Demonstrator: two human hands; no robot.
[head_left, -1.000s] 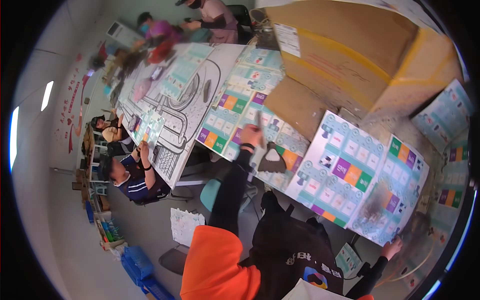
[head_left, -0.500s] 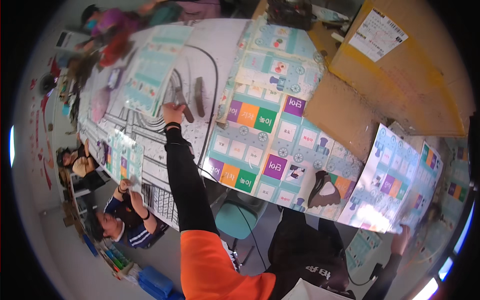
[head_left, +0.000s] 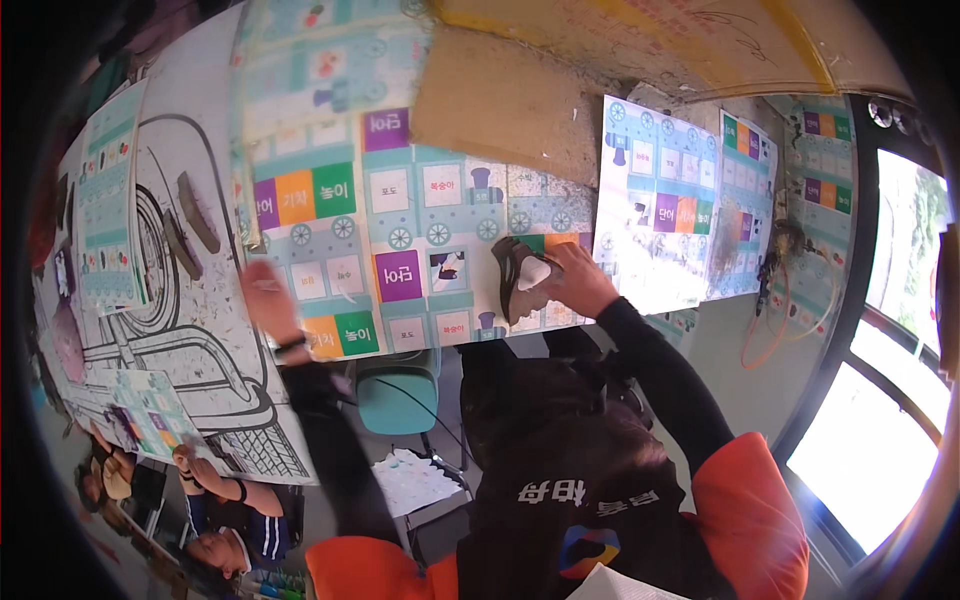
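Note:
My right hand (head_left: 572,282) is closed on a dark brown curved tool (head_left: 512,283) with a white piece at its top. The tool rests on a colourful printed sheet (head_left: 400,215) of train pictures and coloured squares. My left hand (head_left: 267,297) is blurred and lies spread on the same sheet near its left edge, with nothing seen in it. A dark band sits on that wrist. Both sleeves are black with orange shoulders.
A large black-and-white line drawing (head_left: 190,340) lies to the left with two dark tools (head_left: 197,212) on it. Brown cardboard (head_left: 500,100) lies farther back and more printed sheets (head_left: 660,200) to the right. A teal stool (head_left: 398,397) stands below. Other people (head_left: 215,500) sit lower left.
My left hand has drawn back from the dark tools on the line drawing to the colourful sheet. My right hand has left the right sheet's edge and taken hold of the brown tool.

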